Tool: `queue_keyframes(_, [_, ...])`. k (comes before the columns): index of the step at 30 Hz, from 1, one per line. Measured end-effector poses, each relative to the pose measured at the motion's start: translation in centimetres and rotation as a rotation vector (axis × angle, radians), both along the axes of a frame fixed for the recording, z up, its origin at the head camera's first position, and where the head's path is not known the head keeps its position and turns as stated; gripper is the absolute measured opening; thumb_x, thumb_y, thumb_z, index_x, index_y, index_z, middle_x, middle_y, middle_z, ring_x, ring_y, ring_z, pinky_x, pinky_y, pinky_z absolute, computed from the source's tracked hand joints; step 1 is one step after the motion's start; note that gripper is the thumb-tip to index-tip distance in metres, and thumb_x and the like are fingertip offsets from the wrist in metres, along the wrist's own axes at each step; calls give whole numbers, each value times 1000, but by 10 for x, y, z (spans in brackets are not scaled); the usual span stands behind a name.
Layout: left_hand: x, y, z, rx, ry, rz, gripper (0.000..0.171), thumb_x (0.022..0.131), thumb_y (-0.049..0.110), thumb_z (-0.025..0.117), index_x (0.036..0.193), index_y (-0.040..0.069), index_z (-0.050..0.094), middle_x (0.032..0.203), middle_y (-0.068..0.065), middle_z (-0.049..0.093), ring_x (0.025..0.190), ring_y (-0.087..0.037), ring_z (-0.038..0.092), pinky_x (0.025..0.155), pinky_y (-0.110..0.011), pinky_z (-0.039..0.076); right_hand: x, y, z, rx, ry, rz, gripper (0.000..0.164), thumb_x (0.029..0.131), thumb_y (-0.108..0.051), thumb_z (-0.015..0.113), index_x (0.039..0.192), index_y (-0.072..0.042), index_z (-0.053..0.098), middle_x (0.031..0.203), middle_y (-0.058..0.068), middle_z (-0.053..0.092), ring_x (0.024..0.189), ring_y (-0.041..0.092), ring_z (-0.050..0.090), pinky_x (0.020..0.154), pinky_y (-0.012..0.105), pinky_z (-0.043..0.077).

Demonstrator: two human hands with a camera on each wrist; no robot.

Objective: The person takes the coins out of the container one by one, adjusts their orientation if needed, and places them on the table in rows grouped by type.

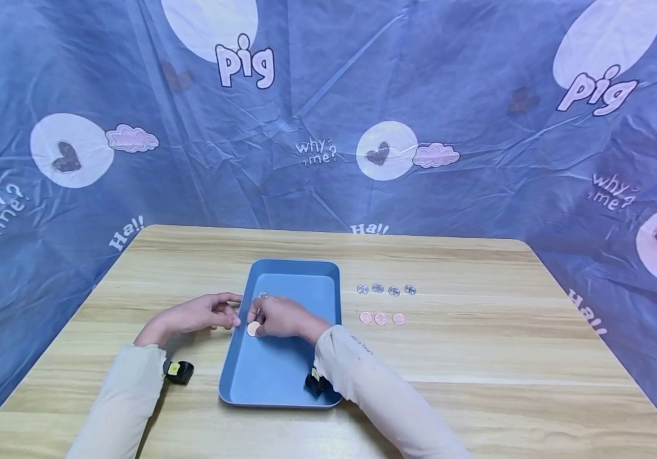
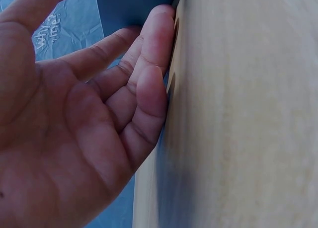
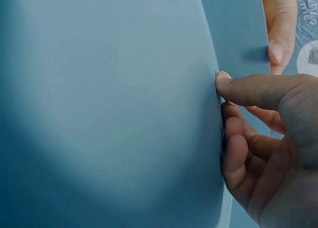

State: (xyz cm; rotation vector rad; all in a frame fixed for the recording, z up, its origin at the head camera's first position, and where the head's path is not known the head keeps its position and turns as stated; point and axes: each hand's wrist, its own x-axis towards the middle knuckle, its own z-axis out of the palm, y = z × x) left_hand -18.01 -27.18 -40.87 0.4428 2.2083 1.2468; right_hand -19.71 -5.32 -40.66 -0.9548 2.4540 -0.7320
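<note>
A blue rectangular tray [image 1: 282, 382] lies on the table. Inside its left side, my right hand [image 1: 285, 317] pinches a pale gold-coloured coin [image 1: 253, 329] between thumb and fingers, low over the tray floor. In the right wrist view the thumb [image 3: 253, 89] and curled fingers are close to the tray's side. A silvery coin [image 1: 263, 294] lies in the tray just beyond that hand, partly hidden. My left hand [image 1: 204, 313] is at the outside of the tray's left wall, fingers loosely bent, fingertips touching or nearly touching it; its palm [image 2: 64, 138] holds nothing.
Right of the tray, several silvery coins [image 1: 394, 291] lie in a row on the wooden table [image 1: 477, 357]. Nearer to me is a row of three copper-coloured coins [image 1: 381, 319]. A blue printed cloth [image 1: 282, 191] hangs behind the table.
</note>
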Motion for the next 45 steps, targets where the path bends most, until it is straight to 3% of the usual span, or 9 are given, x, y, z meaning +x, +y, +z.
queue_keyframes(5, [0, -1, 1, 2, 1, -7, 68, 93, 22, 62, 143, -11, 31, 98, -7, 61, 87, -15, 56, 70, -27, 42, -1, 2, 2, -43, -50, 32, 10, 89, -15, 69, 97, -14, 63, 80, -5, 61, 69, 4, 55, 64, 18, 43])
queue_keyframes(11, [0, -1, 1, 19, 1, -21, 66, 94, 17, 59, 143, -13, 28, 99, -4, 62, 87, -11, 57, 72, -25, 43, 3, 3, 8, -225, -233, 14, 10, 90, -8, 65, 100, -8, 62, 66, -1, 58, 57, 7, 53, 54, 19, 41])
queue_keyframes(13, [1, -1, 1, 32, -1, -23, 65, 94, 15, 59, 143, -14, 27, 100, -5, 62, 88, -11, 58, 72, -25, 44, 5, 4, 12, -284, -253, -12, 9, 90, -6, 65, 98, -7, 63, 67, -2, 58, 56, 8, 53, 53, 19, 41])
queue_keyframes(17, [1, -1, 1, 19, -1, -15, 66, 94, 16, 59, 144, -12, 27, 102, -8, 62, 90, -13, 58, 73, -26, 44, 10, 8, 25, -360, -270, -64, 8, 88, -3, 65, 95, -6, 67, 75, 1, 64, 63, 20, 61, 57, 25, 49])
queue_keyframes(23, [2, 0, 3, -15, 4, -3, 66, 94, 19, 60, 145, -9, 29, 101, -7, 63, 89, -15, 57, 73, -27, 43, 16, 20, 45, -398, -296, -88, 19, 88, -6, 66, 108, -6, 65, 75, 0, 62, 74, 41, 63, 58, 27, 45])
queue_keyframes(25, [2, -1, 2, -22, 0, 1, 65, 94, 20, 60, 145, -9, 29, 102, -7, 63, 90, -15, 57, 74, -28, 43, 17, 25, 52, -410, -303, -86, 22, 89, -8, 66, 111, -7, 65, 75, 0, 62, 75, 42, 62, 60, 29, 45])
queue_keyframes(33, [1, 1, 1, -32, -9, 18, 66, 93, 23, 61, 145, -7, 32, 103, -7, 63, 91, -16, 57, 76, -33, 42, 18, 52, 80, -457, -326, -100, 26, 89, -9, 66, 115, -8, 64, 74, -2, 62, 60, 12, 57, 52, 24, 38])
queue_keyframes(38, [2, 1, 1, -33, -10, 31, 66, 93, 24, 62, 145, -6, 33, 101, -5, 62, 89, -14, 57, 75, -31, 42, 13, 75, 91, -469, -316, -117, 28, 87, -11, 68, 114, -9, 63, 74, -3, 61, 61, 12, 56, 51, 22, 36])
queue_keyframes(45, [2, 1, 1, -10, 10, 3, 66, 94, 21, 61, 144, -10, 31, 100, -6, 61, 89, -15, 57, 73, -28, 43, 6, 120, 101, -479, -320, -178, 29, 87, -8, 66, 116, -4, 61, 79, -2, 63, 64, 12, 56, 54, 21, 38])
